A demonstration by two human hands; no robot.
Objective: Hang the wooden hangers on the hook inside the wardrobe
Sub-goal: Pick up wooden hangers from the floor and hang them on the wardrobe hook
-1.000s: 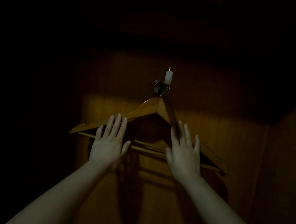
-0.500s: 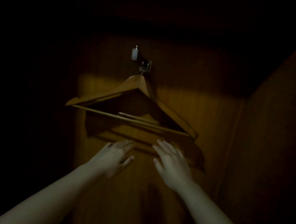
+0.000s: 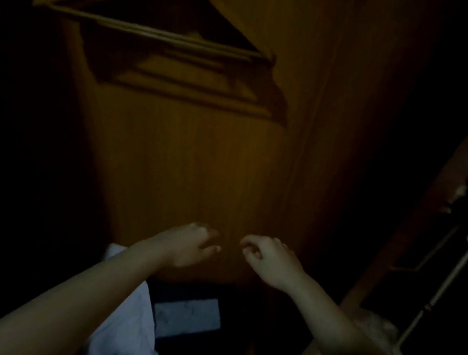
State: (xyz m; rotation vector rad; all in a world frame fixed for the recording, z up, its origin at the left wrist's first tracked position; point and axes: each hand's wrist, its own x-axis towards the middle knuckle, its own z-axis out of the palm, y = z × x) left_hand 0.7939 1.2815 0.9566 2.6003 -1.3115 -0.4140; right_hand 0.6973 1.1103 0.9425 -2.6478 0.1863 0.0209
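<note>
The wooden hangers (image 3: 157, 31) hang at the upper left against the wardrobe's back panel (image 3: 199, 156), their tops cut off by the frame edge, so the hook cannot be seen. Below, a white cloth (image 3: 127, 323) lies under the left forearm. The left hand (image 3: 188, 246) and right hand (image 3: 271, 260) are low and close together, fingers loosely curled, apparently holding nothing, well apart from the hangers. A metal rod (image 3: 437, 295) stands at far right.
</note>
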